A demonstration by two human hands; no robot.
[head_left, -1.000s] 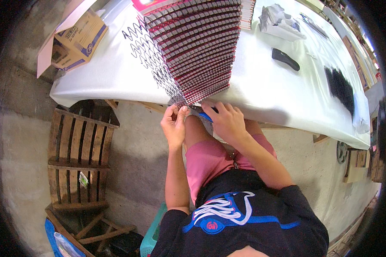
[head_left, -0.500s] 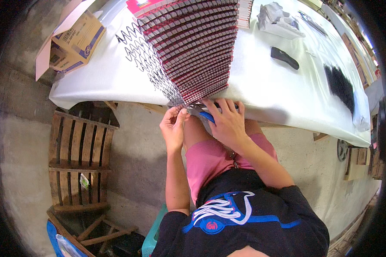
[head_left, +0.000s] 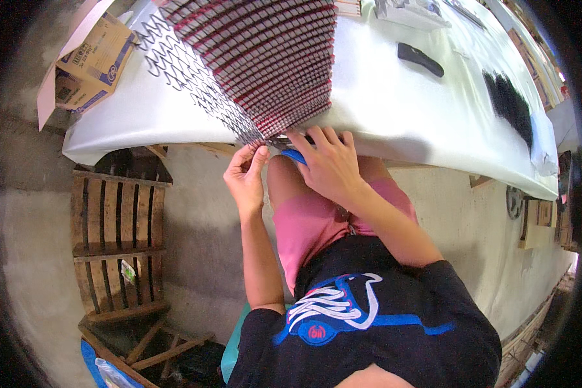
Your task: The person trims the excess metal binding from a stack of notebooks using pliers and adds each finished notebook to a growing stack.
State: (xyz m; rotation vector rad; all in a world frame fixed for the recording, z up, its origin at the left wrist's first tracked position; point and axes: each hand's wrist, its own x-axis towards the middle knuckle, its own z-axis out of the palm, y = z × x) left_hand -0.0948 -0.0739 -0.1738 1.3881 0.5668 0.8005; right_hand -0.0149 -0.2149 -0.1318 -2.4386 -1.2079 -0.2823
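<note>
A long panel (head_left: 265, 64) of close rows, dark with red lines and grey squares, lies on the white-covered table and narrows toward me. Black zigzag wires (head_left: 191, 81) stick out along its left side. At the panel's near left corner, the thumb and forefinger of my left hand (head_left: 244, 181) pinch a wire end. My right hand (head_left: 333, 158) is curled round blue-handled pliers (head_left: 293, 155) just right of it, at the table's near edge. The pliers' jaws point toward my left fingertips and are partly hidden, so whether they touch the wire cannot be told.
The table's white cover (head_left: 375, 90) carries a black curved object (head_left: 420, 59), a bundle of black wires (head_left: 509, 107) and a clear plastic bag (head_left: 410, 14). A cardboard box (head_left: 90, 64) stands at the far left. Below it is a slatted wooden pallet (head_left: 119, 213).
The whole view has shifted, so panel, table and hands appear higher and farther left. Both hands stay at the panel's near corner, my left still pinching and my right still on the pliers.
</note>
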